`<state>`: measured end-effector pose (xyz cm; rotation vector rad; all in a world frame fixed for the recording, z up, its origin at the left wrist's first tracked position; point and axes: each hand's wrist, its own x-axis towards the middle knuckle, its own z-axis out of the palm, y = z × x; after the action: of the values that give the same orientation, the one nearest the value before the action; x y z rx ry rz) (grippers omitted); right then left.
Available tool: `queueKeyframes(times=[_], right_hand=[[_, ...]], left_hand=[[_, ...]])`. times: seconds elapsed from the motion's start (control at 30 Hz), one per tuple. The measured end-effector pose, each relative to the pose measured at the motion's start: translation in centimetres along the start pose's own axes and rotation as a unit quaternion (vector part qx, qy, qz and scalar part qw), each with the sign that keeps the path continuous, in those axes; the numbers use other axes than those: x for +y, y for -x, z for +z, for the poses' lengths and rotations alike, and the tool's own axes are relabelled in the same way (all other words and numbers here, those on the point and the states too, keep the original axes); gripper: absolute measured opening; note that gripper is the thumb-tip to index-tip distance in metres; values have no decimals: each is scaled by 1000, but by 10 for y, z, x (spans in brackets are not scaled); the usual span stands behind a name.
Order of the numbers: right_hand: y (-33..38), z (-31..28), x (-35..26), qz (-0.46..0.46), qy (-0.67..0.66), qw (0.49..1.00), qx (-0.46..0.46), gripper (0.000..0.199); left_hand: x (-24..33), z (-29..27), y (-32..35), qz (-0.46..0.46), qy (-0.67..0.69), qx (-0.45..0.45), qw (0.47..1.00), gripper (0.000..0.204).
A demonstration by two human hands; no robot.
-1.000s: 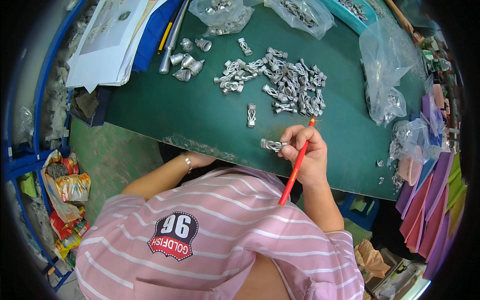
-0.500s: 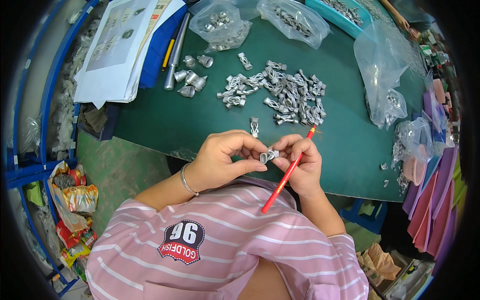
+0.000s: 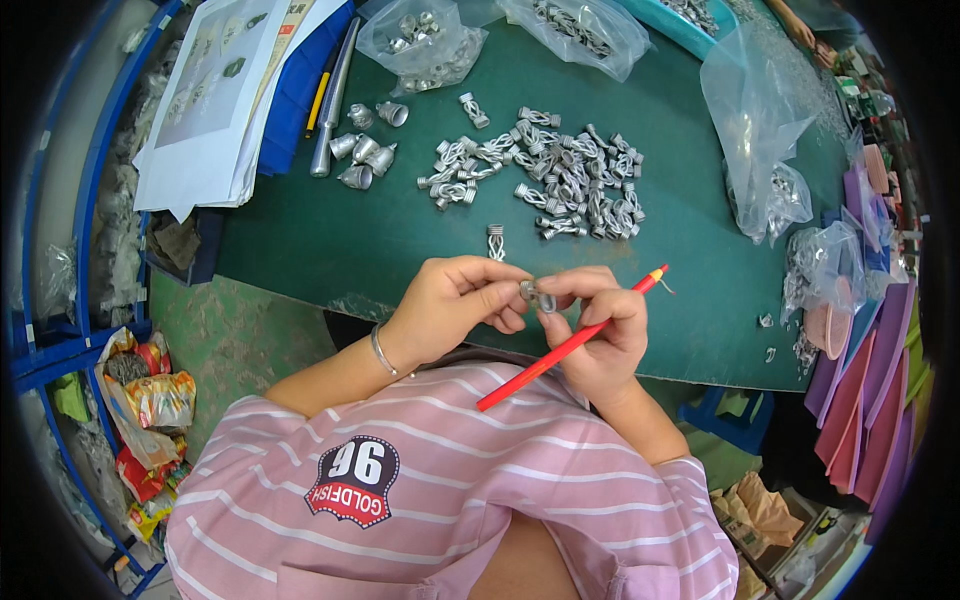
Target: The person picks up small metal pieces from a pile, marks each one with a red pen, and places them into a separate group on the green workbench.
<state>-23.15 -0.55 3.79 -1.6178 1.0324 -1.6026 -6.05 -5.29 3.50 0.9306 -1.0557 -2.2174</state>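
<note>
both hands pinch one small metal fitting

head view: your left hand [image 3: 455, 300] and right hand [image 3: 600, 335] meet just above the near edge of the green worktop [image 3: 330, 240]. between them sits a small silvery metal fitting [image 3: 538, 296], pinched by the fingers [image 3: 500, 292] of the left hand on one side and the thumb and forefinger of the right hand on the other. both sets of fingers are closed narrowly around it, so only a bit of the piece shows. your right hand also carries a red pencil [image 3: 570, 342], lying slanted across the palm with its tip pointing up and to the right, past the knuckles. a thin bracelet [image 3: 381, 350] rings your left wrist.

just beyond your left hand, a single fitting [image 3: 496, 242] lies alone on the worktop. farther out is a loose pile of similar fittings [image 3: 560, 180], and to its left a small group of cone-shaped metal caps [image 3: 365, 150] beside a metal rod [image 3: 332, 100]. clear plastic bags [image 3: 420, 40] holding more metal parts sit along the far edge and on the right. a stack of papers [image 3: 215, 90] rests at the far left corner.
</note>
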Motion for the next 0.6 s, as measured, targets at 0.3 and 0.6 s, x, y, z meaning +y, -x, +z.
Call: queueKeyframes(times=[0.3,0.6], right_hand=[[-19,9,22,39,190,979,-60,21],[-23,14,30,104,239,960,-104,23]], left_hand=[[10,-29,4,-9,207,115,971,9],[6,-22,3,54,47,160,985,19]])
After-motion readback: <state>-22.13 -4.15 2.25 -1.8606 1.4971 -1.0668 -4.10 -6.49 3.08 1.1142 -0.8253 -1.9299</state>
